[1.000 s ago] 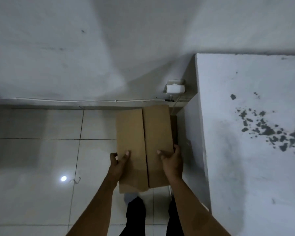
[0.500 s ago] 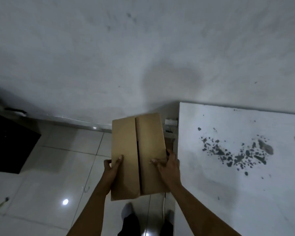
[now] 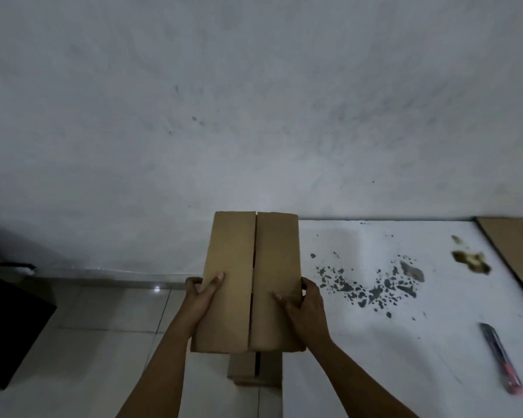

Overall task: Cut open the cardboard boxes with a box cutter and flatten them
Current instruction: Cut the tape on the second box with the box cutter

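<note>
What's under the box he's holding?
Below the held box, a second cardboard box sits on the tiled floor beside the white table. Only its top strip shows; the rest is covered, and both boxes' contents are hidden.

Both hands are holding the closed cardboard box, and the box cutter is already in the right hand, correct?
Not quite. In the head view both hands, left hand and right hand, do hold the cardboard box, but the box cutter lies on the white table, untouched.
</note>
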A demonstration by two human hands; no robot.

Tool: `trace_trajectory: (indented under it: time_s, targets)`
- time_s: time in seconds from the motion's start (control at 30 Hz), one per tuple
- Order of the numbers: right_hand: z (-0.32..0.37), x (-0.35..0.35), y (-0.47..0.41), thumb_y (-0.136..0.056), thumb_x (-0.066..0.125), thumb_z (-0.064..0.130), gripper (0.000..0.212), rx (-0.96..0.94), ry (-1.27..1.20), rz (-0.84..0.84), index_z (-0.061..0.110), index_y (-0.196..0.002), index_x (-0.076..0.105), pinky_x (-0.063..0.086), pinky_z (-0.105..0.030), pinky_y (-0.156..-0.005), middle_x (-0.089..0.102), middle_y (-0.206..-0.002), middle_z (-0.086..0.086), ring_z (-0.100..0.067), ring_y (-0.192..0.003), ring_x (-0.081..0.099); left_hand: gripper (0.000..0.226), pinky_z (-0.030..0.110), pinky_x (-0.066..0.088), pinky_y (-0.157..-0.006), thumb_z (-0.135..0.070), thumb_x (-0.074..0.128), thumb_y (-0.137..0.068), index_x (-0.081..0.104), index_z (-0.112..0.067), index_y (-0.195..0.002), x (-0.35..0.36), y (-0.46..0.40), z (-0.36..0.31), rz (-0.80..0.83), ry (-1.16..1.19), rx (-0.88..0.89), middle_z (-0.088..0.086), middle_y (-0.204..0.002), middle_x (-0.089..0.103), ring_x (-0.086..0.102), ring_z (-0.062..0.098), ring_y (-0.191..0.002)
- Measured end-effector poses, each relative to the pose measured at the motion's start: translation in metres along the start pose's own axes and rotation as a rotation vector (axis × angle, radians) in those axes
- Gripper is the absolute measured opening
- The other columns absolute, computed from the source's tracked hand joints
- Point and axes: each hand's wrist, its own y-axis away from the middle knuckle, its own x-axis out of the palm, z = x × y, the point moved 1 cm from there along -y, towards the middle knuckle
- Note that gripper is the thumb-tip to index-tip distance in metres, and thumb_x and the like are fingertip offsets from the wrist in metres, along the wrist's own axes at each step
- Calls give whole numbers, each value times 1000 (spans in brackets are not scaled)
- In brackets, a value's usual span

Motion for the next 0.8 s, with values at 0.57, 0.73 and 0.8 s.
trace_trajectory:
  time_s: [0.57, 0.73, 0.8]
  targets:
    - [-58, -164, 8, -77, 78, 54, 81, 115, 68, -164, 20, -143, 45, 51, -36, -94, 56, -133, 3, -18, -114, 59, 80, 34, 51, -77, -62, 65, -85, 26, -20, -141, 149, 25, 9, 323, -76, -99, 5, -124, 52, 58, 19, -102]
    - [-85, -210, -9, -85, 71, 51, 76, 156, 108, -122, 19, -147, 41, 49, -40, -99, 51, -142, -2, -23, -121, 56, 77, 38, 59, -67, -64, 79, -69, 41, -26, -123, 194, 34, 2, 331, -55, -126, 9, -127, 56, 64, 24, -102]
    - [-101, -226, -13, -88, 68, 50, 74, 212, 139, -33, 19, -147, 39, 47, -37, -98, 51, -143, -4, -24, -123, 54, 87, 45, 60, -83, -65, 85, -55, 41, -29, -122, 212, 37, 8, 339, -60, -176, 7, -119, 61, 66, 25, -102]
